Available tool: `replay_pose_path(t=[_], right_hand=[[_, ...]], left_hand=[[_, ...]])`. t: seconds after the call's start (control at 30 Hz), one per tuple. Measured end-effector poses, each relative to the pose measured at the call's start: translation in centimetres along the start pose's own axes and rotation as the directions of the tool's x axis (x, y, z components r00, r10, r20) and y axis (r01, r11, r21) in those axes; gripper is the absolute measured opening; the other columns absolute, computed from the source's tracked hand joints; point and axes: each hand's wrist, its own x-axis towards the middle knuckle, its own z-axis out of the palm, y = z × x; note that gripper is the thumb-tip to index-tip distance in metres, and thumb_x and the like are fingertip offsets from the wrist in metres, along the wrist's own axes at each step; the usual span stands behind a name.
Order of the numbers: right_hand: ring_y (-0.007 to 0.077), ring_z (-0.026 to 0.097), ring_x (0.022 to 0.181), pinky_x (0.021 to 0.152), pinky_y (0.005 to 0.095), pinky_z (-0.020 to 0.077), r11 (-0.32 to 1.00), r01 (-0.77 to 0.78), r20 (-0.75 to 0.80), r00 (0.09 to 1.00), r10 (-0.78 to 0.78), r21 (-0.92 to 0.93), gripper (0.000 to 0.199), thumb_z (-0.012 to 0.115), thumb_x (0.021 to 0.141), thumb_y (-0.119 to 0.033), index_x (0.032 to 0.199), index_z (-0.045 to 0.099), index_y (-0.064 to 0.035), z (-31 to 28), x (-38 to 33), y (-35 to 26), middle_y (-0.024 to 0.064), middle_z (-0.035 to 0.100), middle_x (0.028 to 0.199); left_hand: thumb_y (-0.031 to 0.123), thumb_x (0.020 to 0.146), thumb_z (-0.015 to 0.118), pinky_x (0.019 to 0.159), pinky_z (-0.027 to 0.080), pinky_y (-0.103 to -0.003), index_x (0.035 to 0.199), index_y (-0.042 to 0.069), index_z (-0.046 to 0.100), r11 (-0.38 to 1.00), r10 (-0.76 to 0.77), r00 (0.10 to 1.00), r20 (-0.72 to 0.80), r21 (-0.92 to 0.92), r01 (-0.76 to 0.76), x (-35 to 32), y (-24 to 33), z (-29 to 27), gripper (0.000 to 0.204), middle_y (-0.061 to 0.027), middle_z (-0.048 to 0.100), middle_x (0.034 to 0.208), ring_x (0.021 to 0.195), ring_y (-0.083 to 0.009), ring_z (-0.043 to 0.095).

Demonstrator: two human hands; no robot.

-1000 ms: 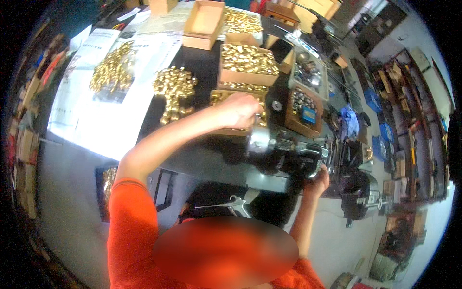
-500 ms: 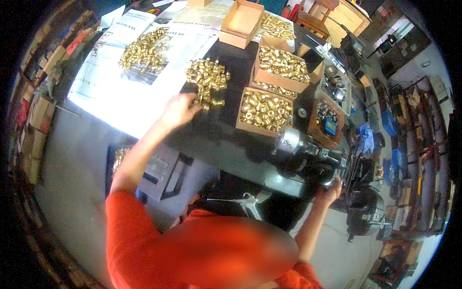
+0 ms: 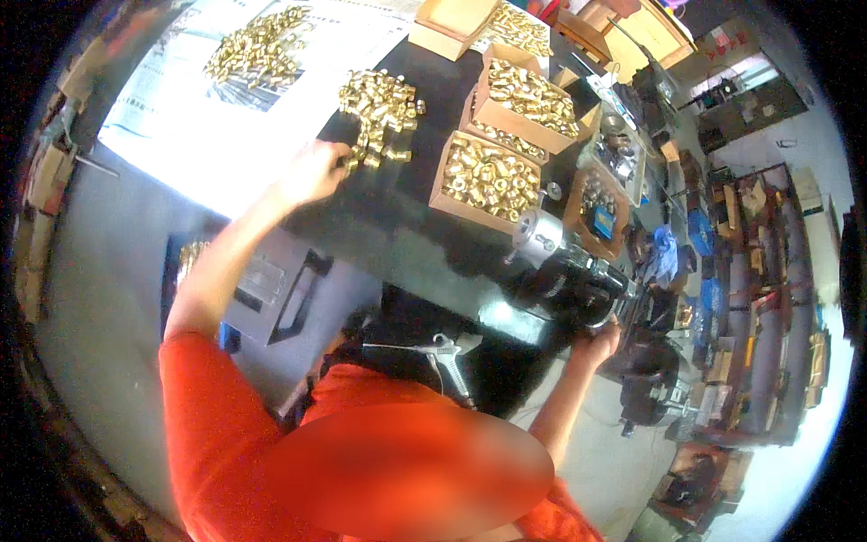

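On the dark tabletop lies a loose pile of small brass fittings (image 3: 381, 108). My left hand (image 3: 314, 172) is at its near left edge, fingertips closed together; whatever they pinch is hidden. To the right stands a bench machine (image 3: 578, 280) with a silver jawed chuck (image 3: 538, 235) at its front end. My right hand (image 3: 598, 345) is closed around the round rear part of this machine, its fingers partly hidden. Just beyond the chuck, an open cardboard box (image 3: 456, 205) is full of brass fittings.
Stacked boxes of brass fittings (image 3: 528, 134) stand behind. Another brass heap (image 3: 257, 50) lies on white paper sheets (image 3: 144, 126). An empty cardboard box (image 3: 433, 41) stands at the back. An air blow gun (image 3: 447, 361) lies near my body. Shelving (image 3: 759, 298) is at right.
The view has shifted, so the table sits higher in the picture. My left hand has drawn slightly left from the pile. My right hand stays at the machine's rear.
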Motion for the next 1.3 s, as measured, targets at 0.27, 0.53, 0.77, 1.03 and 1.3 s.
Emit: replay_pose_path(t=[0.27,0.53,0.77,1.03,1.3], right_hand=[[0.025,0.059,0.08,0.071,0.0408,0.0495,0.997,-0.042,0.001,0.999,0.043,-0.072,0.022,0.043,0.082,-0.018,0.091,0.056,-0.0033,0.9,-0.8,-0.9,0.0104,0.061,0.089],[0.0195,0.056,0.066,0.062,0.0324,0.0467,0.997,0.019,-0.009,1.0,-0.019,-0.079,0.015,0.047,0.078,-0.016,0.083,0.056,-0.0042,2.5,-1.7,-1.2,0.0066,0.06,0.077],[0.0084,0.035,0.046,0.04,0.0199,0.0285,0.997,0.062,-0.124,0.99,-0.068,-0.05,0.011,0.046,0.081,-0.014,0.075,0.052,-0.0076,3.2,-2.5,-1.5,-0.0021,0.043,0.057],[0.0079,0.025,0.038,0.034,0.0215,0.0196,0.994,0.037,0.071,0.997,-0.03,-0.105,0.019,0.04,0.084,-0.014,0.067,0.046,-0.0065,4.3,-3.7,-6.4,-0.001,0.031,0.049],[0.007,0.021,0.04,0.036,0.0221,0.0135,0.939,0.269,0.159,0.958,-0.238,-0.215,0.026,0.033,0.083,-0.015,0.058,0.038,-0.0099,9.6,-1.9,-10.0,-0.0023,0.028,0.049]], left_hand=[[-0.003,0.079,0.056,0.069,0.051,-0.027,0.1,-0.005,0.057,0.373,0.128,0.986,0.112,-0.926,0.056,-1.2,7.2,-2.0,0.021,-0.0106,0.061,0.09,0.081,-0.015,0.059],[0.001,0.077,0.06,0.061,0.048,-0.023,0.089,-0.004,0.06,0.152,0.377,0.925,0.047,-0.988,-0.011,1.1,15.9,-0.1,0.013,-0.0052,0.061,0.074,0.063,-0.0099,0.058],[-0.001,0.077,0.059,0.061,0.048,-0.024,0.089,-0.004,0.06,0.25,0.395,0.914,0.097,-0.968,-0.005,1.7,16.9,-0.7,0.012,-0.0059,0.062,0.076,0.063,-0.0099,0.058],[-0.005,0.076,0.056,0.062,0.049,-0.024,0.094,-0.005,0.06,0.227,0.401,0.908,0.119,-0.974,0.027,1.9,17.0,-0.7,0.019,-0.0062,0.062,0.077,0.065,-0.0108,0.058],[-0.007,0.073,0.058,0.065,0.049,-0.024,0.092,-0.006,0.06,0.227,0.385,0.911,0.149,-0.972,0.063,1.9,17.3,-1.2,0.019,-0.008,0.063,0.077,0.067,-0.0114,0.059]])
